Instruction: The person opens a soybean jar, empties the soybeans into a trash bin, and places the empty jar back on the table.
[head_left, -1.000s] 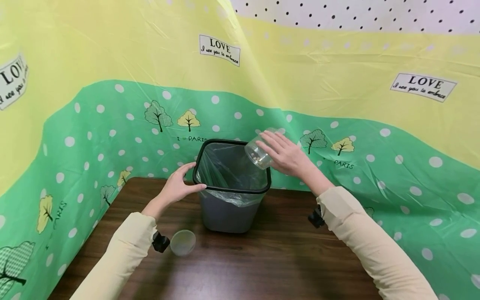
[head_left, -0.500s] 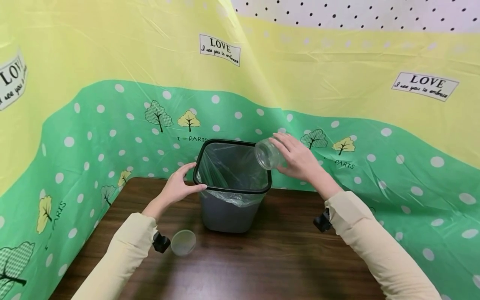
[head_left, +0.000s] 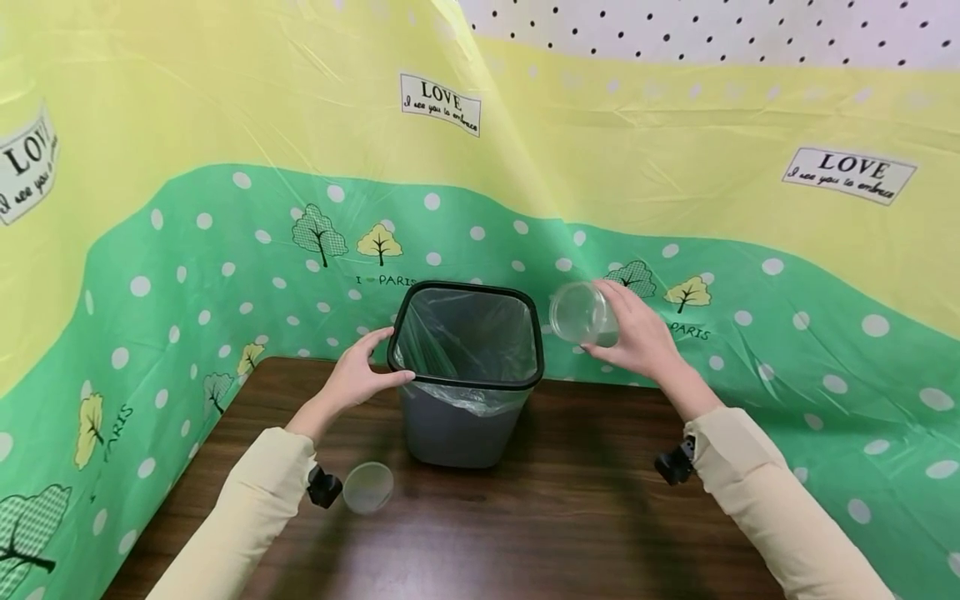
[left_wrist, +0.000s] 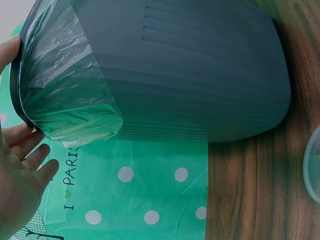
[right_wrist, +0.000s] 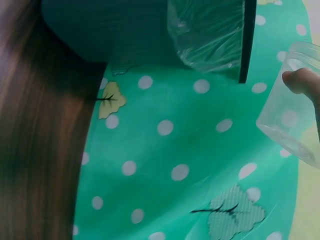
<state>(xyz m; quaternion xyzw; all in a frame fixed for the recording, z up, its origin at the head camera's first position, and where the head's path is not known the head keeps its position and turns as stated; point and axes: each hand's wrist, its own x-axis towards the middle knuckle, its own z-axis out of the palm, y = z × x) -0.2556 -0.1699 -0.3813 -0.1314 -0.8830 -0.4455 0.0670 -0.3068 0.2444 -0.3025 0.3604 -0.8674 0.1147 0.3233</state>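
Observation:
A grey waste bin with a black rim and a clear plastic liner stands on the brown wooden table. My left hand rests on the bin's left rim, thumb along the edge; the left wrist view shows the bin from its side with my fingers relaxed beside it. My right hand holds a clear plastic jar just right of the bin, tipped with its mouth toward me. In the right wrist view the jar looks empty.
A round clear lid lies on the table by my left wrist. A green and yellow polka-dot cloth walls in the table at the back and on both sides. The table's front stretch shows bare wood.
My right hand has carried the jar from above the bin's opening out to the right of the rim and turned it more upright. The left hand has stayed on the rim.

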